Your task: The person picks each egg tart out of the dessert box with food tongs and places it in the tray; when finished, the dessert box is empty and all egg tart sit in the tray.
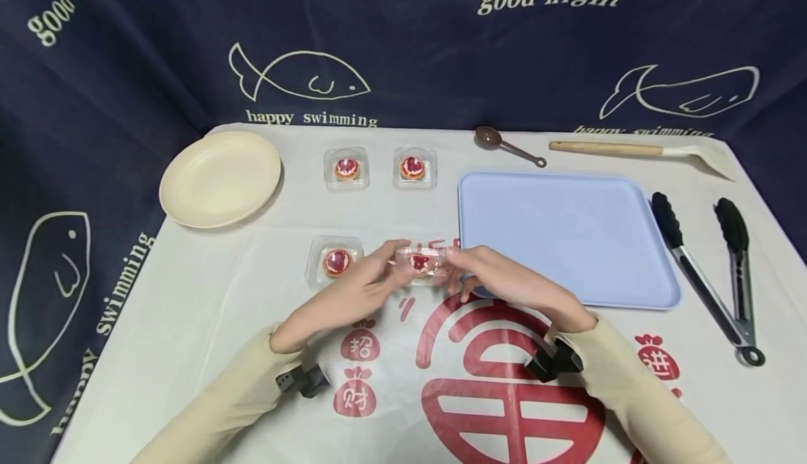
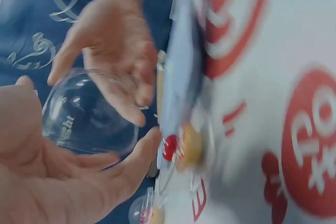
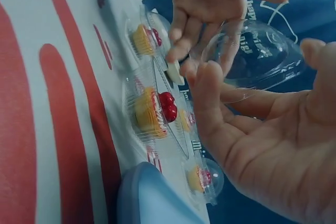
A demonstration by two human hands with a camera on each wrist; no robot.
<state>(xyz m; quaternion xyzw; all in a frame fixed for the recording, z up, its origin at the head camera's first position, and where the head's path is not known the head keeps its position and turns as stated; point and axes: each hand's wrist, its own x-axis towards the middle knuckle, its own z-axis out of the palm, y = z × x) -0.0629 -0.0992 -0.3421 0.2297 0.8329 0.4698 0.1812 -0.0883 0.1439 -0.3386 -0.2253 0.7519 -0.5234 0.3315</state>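
Note:
Near the table's middle, my left hand (image 1: 362, 285) and right hand (image 1: 504, 278) hold a clear plastic domed lid (image 3: 257, 53) between them, one at each side. The thumb and fingers of each hand curve about its edge in the wrist views. Below the lid stands a small tart (image 3: 149, 114) with a yellow crust and glossy red topping, in a clear base. Just left of my left hand, another tart (image 1: 338, 262) sits in its own clear box. Both hands partly cover the middle tart in the head view.
Two more boxed tarts (image 1: 347, 168) stand farther back. A cream plate (image 1: 221, 180) lies back left. Right of the hands lies a blue tray (image 1: 567, 240), with black-tipped tongs (image 1: 744, 296) beyond it. A brown spoon (image 1: 488, 137) and a wooden-handled spatula (image 1: 605, 148) lie along the back edge.

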